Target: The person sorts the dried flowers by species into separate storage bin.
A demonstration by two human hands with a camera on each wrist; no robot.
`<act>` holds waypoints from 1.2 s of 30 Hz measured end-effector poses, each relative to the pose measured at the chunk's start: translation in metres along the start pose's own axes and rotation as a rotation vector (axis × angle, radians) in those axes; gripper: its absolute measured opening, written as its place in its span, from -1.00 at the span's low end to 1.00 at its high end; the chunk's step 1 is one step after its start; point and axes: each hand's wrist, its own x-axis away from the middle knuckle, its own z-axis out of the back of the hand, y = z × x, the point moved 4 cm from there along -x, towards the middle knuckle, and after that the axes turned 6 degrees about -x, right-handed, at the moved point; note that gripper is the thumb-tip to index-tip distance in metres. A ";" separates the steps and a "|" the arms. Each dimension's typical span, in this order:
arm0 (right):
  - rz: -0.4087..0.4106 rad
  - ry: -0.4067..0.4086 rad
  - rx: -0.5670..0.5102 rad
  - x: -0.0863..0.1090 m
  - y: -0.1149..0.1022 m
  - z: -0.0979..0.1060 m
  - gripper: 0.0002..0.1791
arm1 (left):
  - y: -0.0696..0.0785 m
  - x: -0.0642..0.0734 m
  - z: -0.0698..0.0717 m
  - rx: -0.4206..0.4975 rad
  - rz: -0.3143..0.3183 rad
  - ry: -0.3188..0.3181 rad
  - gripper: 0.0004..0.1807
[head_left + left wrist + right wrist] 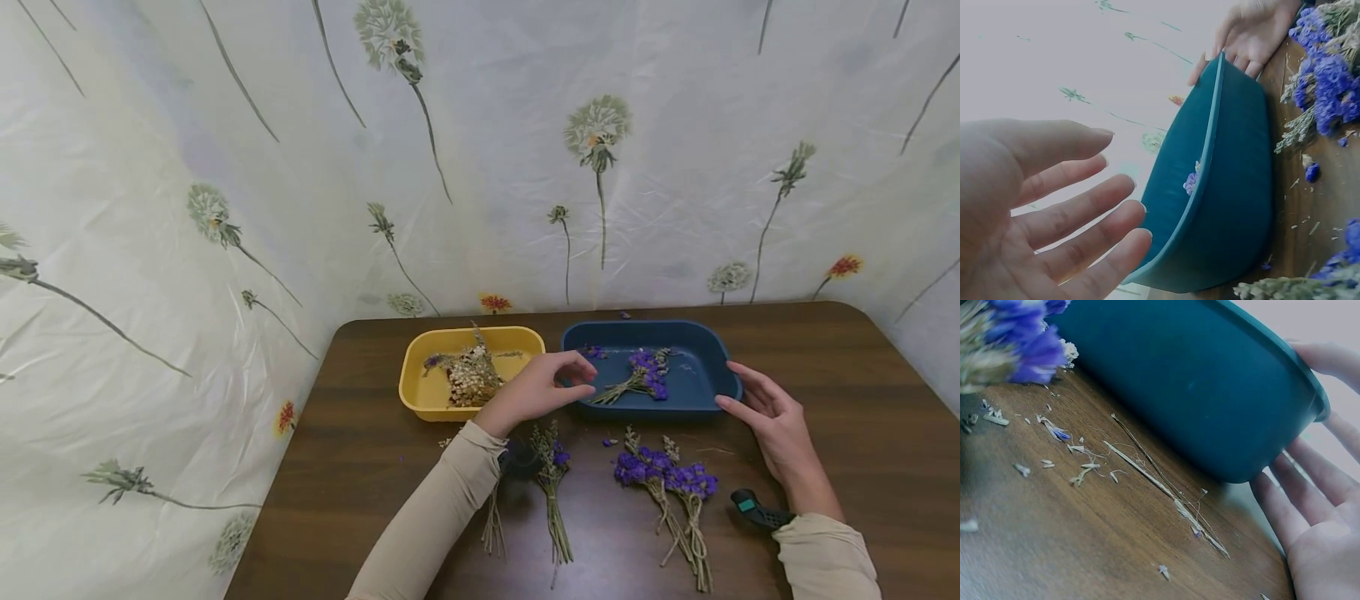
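Note:
A dark blue tray (703,371) stands on the table, holding a small bunch of purple dried flowers (647,375). My left hand (542,385) hovers at the tray's left end, fingers spread and nothing between them; the left wrist view shows its fingers (1085,219) fairly straight. Around the right end my right hand (776,421) rests its fingertips against the tray. In the right wrist view those fingers (1316,475) lie loosely along the outer wall. Two purple bunches (667,475) tied with twine lie in front of the tray.
A yellow tray (411,367) with dried flowers sits to the left, partly behind my left hand. Another bunch (553,500) lies near my left forearm, beside stems partly hidden by the sleeve. Plant scraps (1079,447) litter the wooden table (847,375). A patterned curtain hangs behind.

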 end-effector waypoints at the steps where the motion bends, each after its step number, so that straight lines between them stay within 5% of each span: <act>1: 0.000 0.001 0.003 0.000 0.000 0.000 -0.32 | 0.000 0.003 0.000 0.004 -0.004 0.003 -0.77; 11: -0.004 0.002 0.000 0.000 -0.001 -0.001 -0.32 | -0.003 0.036 0.000 0.050 0.042 0.044 -0.78; 24: -0.001 -0.004 0.001 0.001 -0.001 0.000 -0.32 | -0.016 0.082 -0.010 -0.020 0.117 0.024 -0.73; 30: -0.017 0.001 0.017 0.001 -0.001 -0.001 -0.31 | -0.018 0.098 -0.016 -0.032 0.140 -0.029 -0.70; 36: -0.009 0.000 0.006 0.001 -0.001 -0.001 -0.32 | -0.018 0.107 -0.020 -0.108 0.158 -0.149 -0.62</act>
